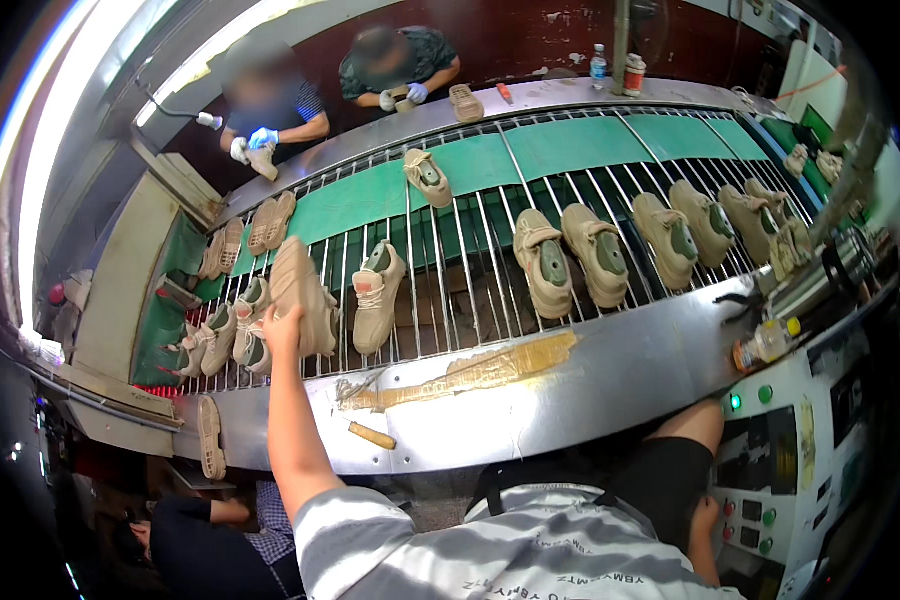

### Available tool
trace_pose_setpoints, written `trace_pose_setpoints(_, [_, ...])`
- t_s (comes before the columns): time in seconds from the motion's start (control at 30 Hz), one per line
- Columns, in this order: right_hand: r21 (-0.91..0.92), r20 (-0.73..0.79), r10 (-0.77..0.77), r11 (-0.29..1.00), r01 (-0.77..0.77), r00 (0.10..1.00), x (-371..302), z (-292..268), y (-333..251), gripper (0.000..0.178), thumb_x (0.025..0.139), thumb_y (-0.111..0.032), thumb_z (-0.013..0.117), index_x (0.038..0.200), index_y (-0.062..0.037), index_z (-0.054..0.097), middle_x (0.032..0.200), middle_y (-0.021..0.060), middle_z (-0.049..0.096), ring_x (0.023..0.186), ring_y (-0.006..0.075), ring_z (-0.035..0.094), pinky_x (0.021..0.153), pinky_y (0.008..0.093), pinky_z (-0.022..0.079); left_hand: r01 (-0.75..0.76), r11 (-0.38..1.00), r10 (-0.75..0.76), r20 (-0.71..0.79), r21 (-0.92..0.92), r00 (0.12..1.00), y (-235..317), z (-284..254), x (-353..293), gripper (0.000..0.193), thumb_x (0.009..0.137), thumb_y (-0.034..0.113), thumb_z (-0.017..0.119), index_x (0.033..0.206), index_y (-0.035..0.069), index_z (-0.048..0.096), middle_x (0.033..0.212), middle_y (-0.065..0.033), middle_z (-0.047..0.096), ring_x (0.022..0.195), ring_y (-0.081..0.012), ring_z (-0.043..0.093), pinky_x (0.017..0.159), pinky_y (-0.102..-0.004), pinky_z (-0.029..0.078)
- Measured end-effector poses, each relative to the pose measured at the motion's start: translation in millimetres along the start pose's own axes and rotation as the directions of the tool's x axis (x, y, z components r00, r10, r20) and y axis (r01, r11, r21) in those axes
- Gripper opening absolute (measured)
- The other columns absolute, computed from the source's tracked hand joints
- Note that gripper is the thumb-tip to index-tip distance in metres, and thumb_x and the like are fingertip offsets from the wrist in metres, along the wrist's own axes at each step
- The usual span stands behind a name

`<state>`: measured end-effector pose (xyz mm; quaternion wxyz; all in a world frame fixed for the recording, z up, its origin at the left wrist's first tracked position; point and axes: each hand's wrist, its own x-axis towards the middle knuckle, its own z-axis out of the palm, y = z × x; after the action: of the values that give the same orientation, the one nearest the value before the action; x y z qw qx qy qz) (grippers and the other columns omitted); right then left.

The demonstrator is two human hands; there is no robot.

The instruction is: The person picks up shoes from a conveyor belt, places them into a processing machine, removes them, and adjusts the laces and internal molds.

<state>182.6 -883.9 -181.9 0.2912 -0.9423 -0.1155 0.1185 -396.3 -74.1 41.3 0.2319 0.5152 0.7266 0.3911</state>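
My left hand [285,328] is closed on a beige sneaker [298,275], which it holds upright over the left end of a metal-rod conveyor [420,318]. The sneaker's sole faces up toward me. Just right of it, a laced beige shoe [375,298] with a green insole rests on the rods. Other beige shoes [215,338] stand close by on the left, partly behind my arm. My right hand [705,518] hangs low beside my leg, near a control panel; its fingers are too small and shaded to read.
More shoes [543,262] line the rods toward the right, beside a green belt [470,163]. On the near metal ledge [530,410] lies a wooden-handled tool [372,435]; a loose sole [211,438] overhangs its left end. Two co-workers [270,110] handle shoe parts across the line.
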Motion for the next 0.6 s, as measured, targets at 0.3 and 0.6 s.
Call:
trace_pose_setpoints(0.3, [0.58, -0.152, -0.061, 0.802, 0.139, 0.987, 28.6, -8.7, -29.6, 0.017, 0.093, -0.013, 0.058, 0.093, 0.0037, 0.061, 0.081, 0.0029, 0.059, 0.073, 0.0131, 0.057, 0.068, 0.026, 0.047, 0.605, 0.083, 0.203, 0.608, -0.792, 0.767, -2.9, 12.1, -295.5, 0.069, 0.077, 0.048, 0.051, 0.134, 0.008, 0.049, 0.125, -0.0147, 0.057, 0.109, -0.0321, 0.057, 0.091, -0.0479, 0.048])
trace_pose_setpoints(0.6, [0.966, 0.253, -0.588, 0.197, -0.167, 0.768, 6.2, -52.0, -274.9, 0.057, 0.088, -0.01, 0.06, 0.141, -0.0067, 0.039, 0.115, 0.0098, 0.06, 0.105, 0.0181, 0.057, 0.093, 0.032, 0.044, 0.995, 0.101, 0.618, 0.782, 0.021, -0.079, 131.4, 145.6, -528.8, 0.069, 0.087, 0.052, 0.06, 0.132, 0.002, 0.046, 0.116, -0.0201, 0.056, 0.097, -0.0321, 0.059, 0.084, -0.0438, 0.052])
